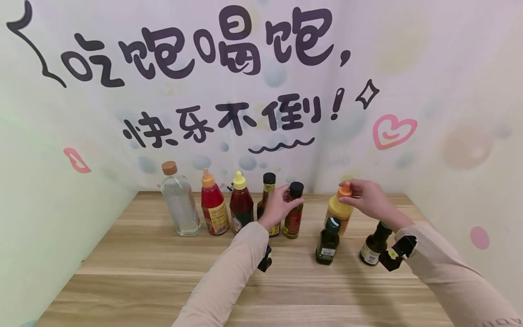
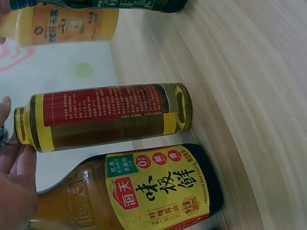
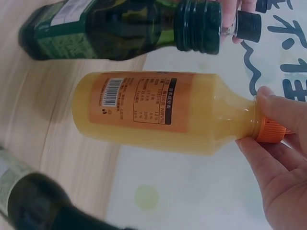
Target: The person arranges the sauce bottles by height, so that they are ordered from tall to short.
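Note:
My left hand (image 1: 278,208) pinches the neck, just under the black cap, of a slim glass oil bottle (image 1: 292,223). Its red label and yellow bands show in the left wrist view, where the bottle (image 2: 105,117) stands beside a soy sauce bottle (image 2: 158,189) with a yellow label. With thumb and fingers, my right hand (image 1: 373,200) grips the orange cap of a yellow sauce squeeze bottle (image 1: 340,210). That squeeze bottle's (image 3: 144,112) orange back label with a barcode faces the right wrist camera. A dark green square bottle (image 1: 327,247) stands in front of it.
Left of the soy sauce stand a dark red squeeze bottle with a yellow tip (image 1: 242,202), a red one with an orange cap (image 1: 214,211) and a clear bottle (image 1: 180,204). A dark bottle (image 1: 372,245) is under my right forearm. Behind the wooden table (image 1: 135,254) hangs a printed cloth (image 1: 253,91).

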